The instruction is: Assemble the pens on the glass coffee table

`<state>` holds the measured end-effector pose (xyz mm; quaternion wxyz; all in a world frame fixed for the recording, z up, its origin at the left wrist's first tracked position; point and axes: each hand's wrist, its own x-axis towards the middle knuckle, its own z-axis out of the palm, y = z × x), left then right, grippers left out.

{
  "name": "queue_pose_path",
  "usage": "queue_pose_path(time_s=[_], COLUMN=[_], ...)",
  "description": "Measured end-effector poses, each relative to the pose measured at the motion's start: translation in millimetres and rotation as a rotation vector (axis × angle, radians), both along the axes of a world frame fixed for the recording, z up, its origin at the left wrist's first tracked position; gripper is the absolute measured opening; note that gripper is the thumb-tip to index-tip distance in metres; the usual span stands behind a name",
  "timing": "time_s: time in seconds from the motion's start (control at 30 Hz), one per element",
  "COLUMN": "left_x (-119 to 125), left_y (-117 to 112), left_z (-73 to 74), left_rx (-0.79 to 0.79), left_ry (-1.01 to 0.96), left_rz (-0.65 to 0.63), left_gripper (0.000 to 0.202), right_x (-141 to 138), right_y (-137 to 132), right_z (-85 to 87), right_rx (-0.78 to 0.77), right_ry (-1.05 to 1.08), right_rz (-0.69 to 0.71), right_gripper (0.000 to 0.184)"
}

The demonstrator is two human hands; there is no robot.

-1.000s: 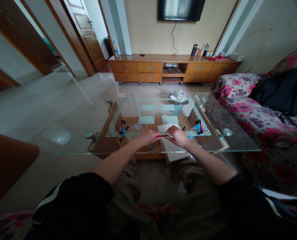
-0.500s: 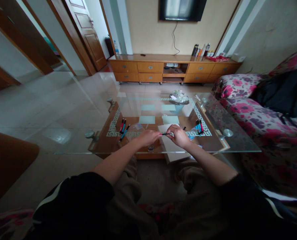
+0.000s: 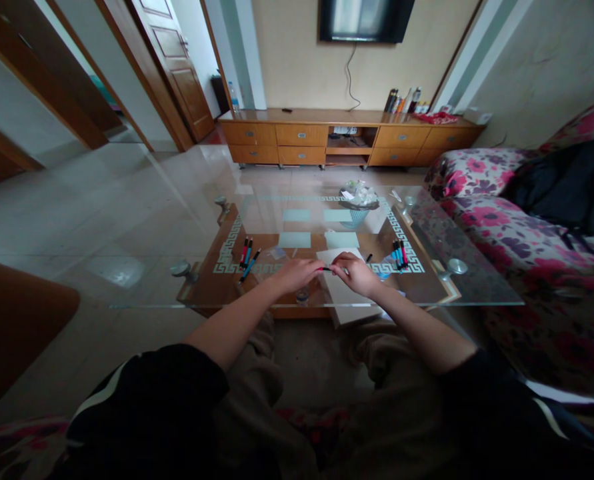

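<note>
Above the near side of the glass table point(image 3: 257, 298), my left hand point(image 3: 299, 275) is closed on one end of a thin black pen point(image 3: 327, 269). My right hand point(image 3: 357, 275) is closed around the pen's other end, its fingers close to my left fingertips. Only a short dark length shows between the hands; the rest is hidden. Several red, blue and black pens point(image 3: 247, 253) lie left of my left hand. Another group of pens point(image 3: 399, 255) lies to the right. A small dark piece point(image 3: 369, 258) is just beyond my right hand.
A white box point(image 3: 349, 300) shows beneath my right hand. Pale rectangles point(image 3: 295, 240) and a key-pattern border mark the tabletop. A waste basket point(image 3: 359, 207) shows past the table's far part. A flowered sofa point(image 3: 487, 220) stands right, a wooden TV cabinet point(image 3: 301, 137) ahead.
My right hand has moved slightly left along the pen, closer to my left hand, so less of the pen shows. My left hand stays in place.
</note>
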<state>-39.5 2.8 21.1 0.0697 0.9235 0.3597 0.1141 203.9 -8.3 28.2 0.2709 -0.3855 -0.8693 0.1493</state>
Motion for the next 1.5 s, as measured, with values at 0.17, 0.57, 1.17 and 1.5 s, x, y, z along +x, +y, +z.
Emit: queue_pose_path(time_s=[0.17,0.57,1.17,1.5], left_x=[3,1,2,0], left_y=[0,5,-1,1], left_z=[-0.6,-8.8,4.2,0.5], left_rx=[-0.012,-0.006,-0.045,-0.037], left_ry=[0.029,-0.050,0.009,-0.032], left_rz=[0.030,-0.049,0.034,0.024], left_gripper=[0.030,0.034,0.034,0.032], right_x=[0,2,3,2], right_y=[2,-1,1,0], right_z=[-2.8,-0.8,-1.2,1.3], right_rx=[0.025,-0.002,-0.019,-0.043], right_ry=[0.046,0.125,0.111,0.077], right_rz=[-0.004,-0.006,-0.027,-0.039], right_gripper=[0.030,0.020,0.015,0.029])
